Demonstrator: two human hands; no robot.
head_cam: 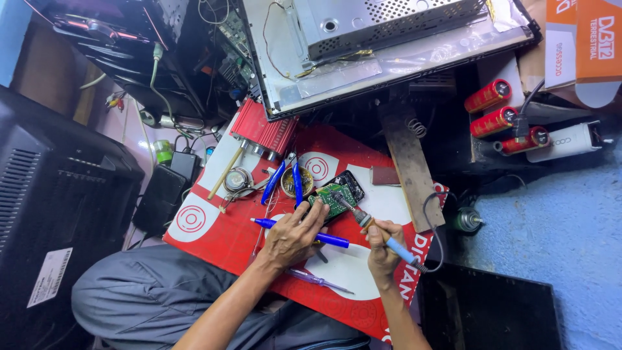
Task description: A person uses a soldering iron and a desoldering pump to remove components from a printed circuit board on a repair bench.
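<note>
Soldering at mid-mat: my right hand (382, 249) grips the blue-handled soldering iron (372, 227), tip on the green circuit board (332, 198); my left hand (291, 236), fingers curled, steadies the board's near edge. I would keep contact brief and the board pinned.

Circuit board (334, 196) on mat (220, 240), between left hand (291, 236) and soldering iron (382, 236) in right hand (383, 249); pliers (285, 181) behind, perhaps touching a small tin (297, 183).
</note>
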